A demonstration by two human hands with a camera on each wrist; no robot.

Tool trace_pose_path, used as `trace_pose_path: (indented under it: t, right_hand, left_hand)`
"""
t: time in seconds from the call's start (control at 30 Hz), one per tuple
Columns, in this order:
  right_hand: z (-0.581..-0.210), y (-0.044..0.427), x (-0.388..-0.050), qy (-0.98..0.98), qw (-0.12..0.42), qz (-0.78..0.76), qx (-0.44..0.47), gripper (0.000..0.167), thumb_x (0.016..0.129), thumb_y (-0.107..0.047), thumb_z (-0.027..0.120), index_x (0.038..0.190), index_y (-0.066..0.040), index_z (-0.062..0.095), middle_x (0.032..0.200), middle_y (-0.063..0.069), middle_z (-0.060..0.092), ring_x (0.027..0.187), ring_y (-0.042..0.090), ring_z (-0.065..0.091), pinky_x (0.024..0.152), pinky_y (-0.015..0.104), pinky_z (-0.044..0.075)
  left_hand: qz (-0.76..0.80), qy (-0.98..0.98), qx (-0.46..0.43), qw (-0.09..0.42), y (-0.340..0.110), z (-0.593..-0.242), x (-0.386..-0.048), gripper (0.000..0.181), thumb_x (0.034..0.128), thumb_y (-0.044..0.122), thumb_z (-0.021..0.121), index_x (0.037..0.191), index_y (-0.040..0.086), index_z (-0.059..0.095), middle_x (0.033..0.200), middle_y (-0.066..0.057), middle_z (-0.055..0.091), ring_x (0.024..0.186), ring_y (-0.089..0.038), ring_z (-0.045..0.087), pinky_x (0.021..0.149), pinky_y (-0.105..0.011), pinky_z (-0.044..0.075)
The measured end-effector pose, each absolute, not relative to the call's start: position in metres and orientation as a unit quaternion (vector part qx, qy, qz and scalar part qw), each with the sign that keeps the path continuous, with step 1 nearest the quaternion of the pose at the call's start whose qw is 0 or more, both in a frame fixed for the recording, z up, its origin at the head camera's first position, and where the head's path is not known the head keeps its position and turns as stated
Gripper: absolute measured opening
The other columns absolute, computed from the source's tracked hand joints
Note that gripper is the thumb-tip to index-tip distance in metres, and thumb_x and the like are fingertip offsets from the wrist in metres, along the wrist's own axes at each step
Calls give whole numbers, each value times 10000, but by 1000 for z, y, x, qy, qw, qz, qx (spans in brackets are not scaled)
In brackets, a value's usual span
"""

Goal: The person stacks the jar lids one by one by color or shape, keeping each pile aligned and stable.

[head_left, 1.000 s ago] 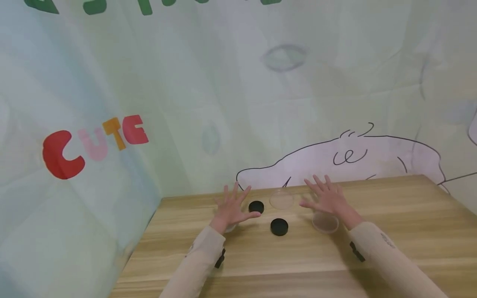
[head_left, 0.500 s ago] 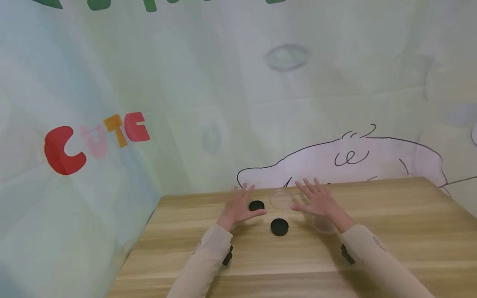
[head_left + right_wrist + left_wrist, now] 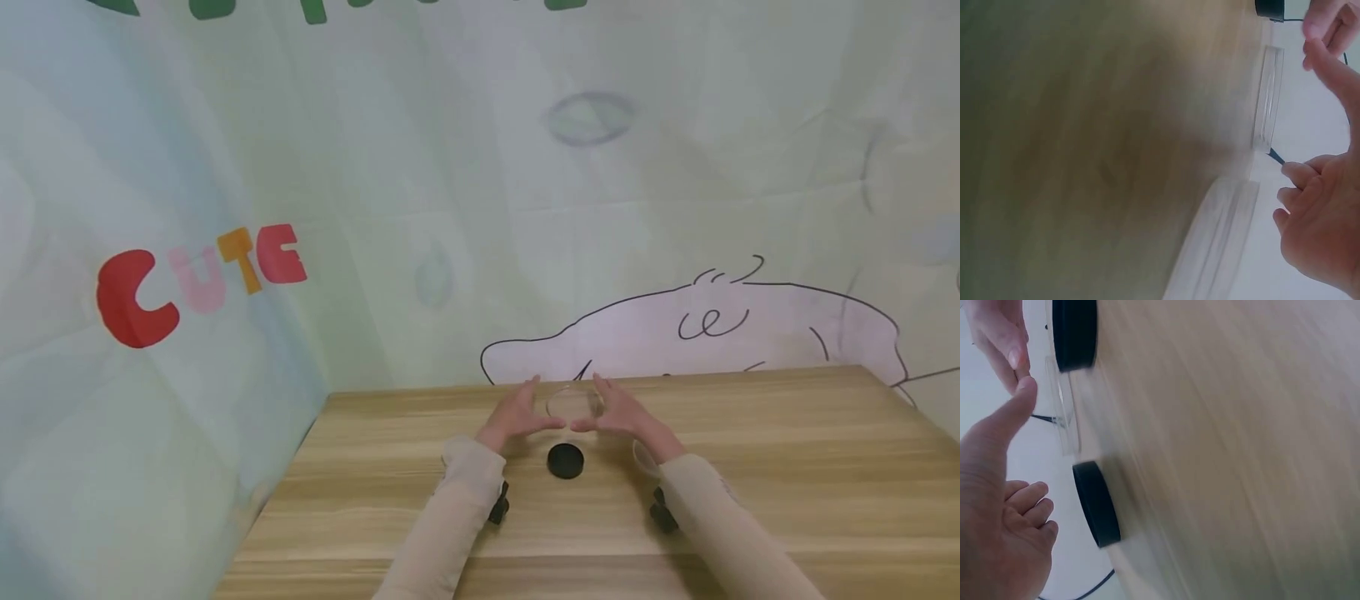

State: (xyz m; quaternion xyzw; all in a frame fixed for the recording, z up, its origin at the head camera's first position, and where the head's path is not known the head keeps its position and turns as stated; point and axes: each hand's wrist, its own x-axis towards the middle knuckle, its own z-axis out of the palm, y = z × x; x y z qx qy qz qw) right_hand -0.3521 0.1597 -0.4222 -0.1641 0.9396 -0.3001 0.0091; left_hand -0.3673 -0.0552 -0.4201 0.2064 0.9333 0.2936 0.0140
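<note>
In the head view my left hand (image 3: 517,416) and right hand (image 3: 618,410) face each other on either side of a clear round dish (image 3: 573,403), thumbs towards each other. The left wrist view shows my left hand (image 3: 1004,512) with its thumb out and fingers partly bent, near a black disc (image 3: 1096,504). Seen from the right wrist, my right hand (image 3: 1329,206) has its fingers loosely bent beside the clear dish (image 3: 1267,100). Neither hand holds anything. Whether they touch the dish cannot be told. Nearer the body lies another black disc (image 3: 566,461).
A second clear dish (image 3: 646,457) lies partly behind the right wrist, and a third clear edge (image 3: 447,450) shows beside the left sleeve. The wooden table (image 3: 360,483) meets a printed cloth (image 3: 420,183) at its back edge.
Both hands have moved inward towards each other around the clear dish, and their spread fingers have drawn in. The left hand now covers the farther black disc in the head view.
</note>
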Motion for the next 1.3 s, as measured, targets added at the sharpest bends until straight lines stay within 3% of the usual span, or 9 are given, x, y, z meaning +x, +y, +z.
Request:
trace_pose_path:
  t: [0.33, 0.7, 0.93, 1.03, 1.2, 1.3]
  right_hand:
    - [-431, 157, -354, 911, 78, -387, -116, 975, 812, -341, 782, 1471, 128, 238, 1500, 350, 309, 1396, 501, 304, 1147, 573, 268]
    - [-430, 158, -362, 924, 41, -368, -94, 796, 879, -267, 717, 1479, 59, 308, 1515, 284, 332, 1398, 473, 325, 1136, 574, 285]
    - [-424, 164, -355, 906, -12, -400, -141, 824, 877, -306, 717, 1488, 51, 295, 1503, 263, 366, 1388, 477, 341, 1125, 593, 288]
    - [-424, 168, -349, 897, -32, -412, -157, 843, 870, -323, 725, 1498, 33, 290, 1488, 253, 402, 1388, 469, 350, 1118, 598, 297]
    - [-424, 182, -334, 881, -34, -442, -166, 857, 855, -330, 742, 1506, 5, 297, 1498, 233, 409, 1386, 446, 377, 1104, 594, 325]
    - [-423, 193, -324, 860, -21, -474, -191, 820, 867, -263, 732, 1507, 5, 295, 1503, 253, 399, 1379, 452, 388, 1087, 583, 357]
  left_hand:
    - [347, 920, 179, 19, -41, -435, -373, 740, 794, 264, 806, 1377, -30, 457, 1398, -221, 526, 1295, -348, 513, 1086, -475, 407]
    - [366, 916, 166, 12, -37, -429, -376, 661, 824, 225, 777, 1358, -29, 483, 1390, -216, 542, 1306, -357, 506, 1090, -480, 400]
    - [423, 884, 193, -52, -33, -425, -364, 705, 818, 120, 773, 1389, -45, 394, 1363, -271, 515, 1245, -399, 519, 1030, -508, 433]
    - [452, 863, 212, -83, -29, -426, -354, 732, 792, 82, 787, 1381, -93, 389, 1301, -294, 485, 1133, -389, 529, 946, -467, 466]
    - [473, 840, 242, -111, -25, -426, -336, 809, 786, 185, 813, 1380, -142, 372, 1162, -242, 468, 908, -213, 491, 805, -295, 446]
    - [499, 823, 256, -90, -22, -422, -325, 810, 768, 231, 832, 1356, -130, 408, 1105, -224, 435, 835, -145, 450, 737, -229, 417]
